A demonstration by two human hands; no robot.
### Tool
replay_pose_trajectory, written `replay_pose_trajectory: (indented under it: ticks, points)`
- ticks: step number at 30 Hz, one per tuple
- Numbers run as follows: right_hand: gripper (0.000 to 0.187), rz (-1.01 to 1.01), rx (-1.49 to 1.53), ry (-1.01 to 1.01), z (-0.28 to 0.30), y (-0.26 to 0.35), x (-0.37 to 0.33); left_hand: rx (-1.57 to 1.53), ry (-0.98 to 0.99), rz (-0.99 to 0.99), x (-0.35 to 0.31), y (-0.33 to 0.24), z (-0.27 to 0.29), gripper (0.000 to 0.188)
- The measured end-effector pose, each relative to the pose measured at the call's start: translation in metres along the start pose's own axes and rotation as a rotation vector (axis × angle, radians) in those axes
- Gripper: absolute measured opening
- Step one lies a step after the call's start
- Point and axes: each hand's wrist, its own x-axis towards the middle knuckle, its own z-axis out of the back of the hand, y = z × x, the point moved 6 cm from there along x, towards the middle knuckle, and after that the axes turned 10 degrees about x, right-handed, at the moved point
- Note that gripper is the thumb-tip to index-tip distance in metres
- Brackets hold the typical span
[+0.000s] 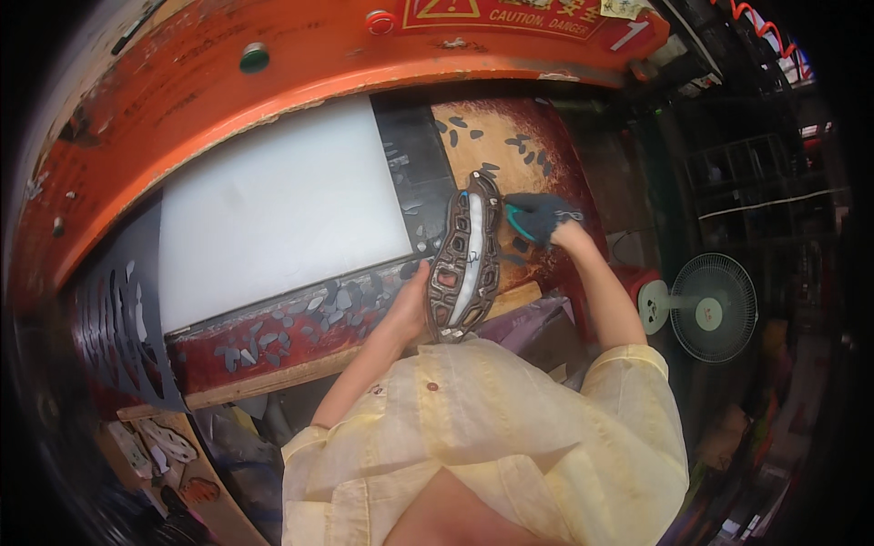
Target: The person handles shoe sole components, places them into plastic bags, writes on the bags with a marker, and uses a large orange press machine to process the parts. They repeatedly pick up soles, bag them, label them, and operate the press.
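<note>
My bare left hand [416, 305] grips the near left side of a sole-shaped cutting die [437, 296], which stands over the table's front edge. It has a dark brown frame with several open cells and a white strip [472, 246] down its middle. Close to the die's far right side is my right hand [535, 218], in a dark glove with a teal edge. Its fingers are curled together, and what they hold, if anything, is hidden. Small grey oval pieces [523, 146] lie scattered on the brown board [496, 123] beyond it.
A white cutting board [282, 214] lies left of the die. The orange press beam [314, 55] spans the far side, with a green button [254, 58] and a red button [380, 22]. More grey scraps [300, 318] cover the front ledge. A fan [713, 308] stands at right.
</note>
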Motion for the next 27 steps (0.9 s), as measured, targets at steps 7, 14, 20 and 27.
replay_pose_trajectory:
  ticks: [7,14,20,27]
  points:
    - [0.038,-0.015,-0.125,-0.03,-0.001,0.014,-0.003,-0.216,-0.01,-0.042,0.003,-0.007,-0.01,0.049]
    - [0.05,0.273,0.124,-0.305,0.09,0.089,-0.018,0.081,-0.014,-0.355,-0.008,-0.034,-0.026,0.044]
    - [0.048,0.701,-0.058,-0.576,0.199,0.248,0.049,0.289,-0.057,-0.441,-0.036,-0.047,-0.015,0.041]
    - [0.046,0.819,0.156,-0.46,0.21,0.352,0.132,0.025,-0.174,-0.739,-0.115,-0.069,0.003,0.036]
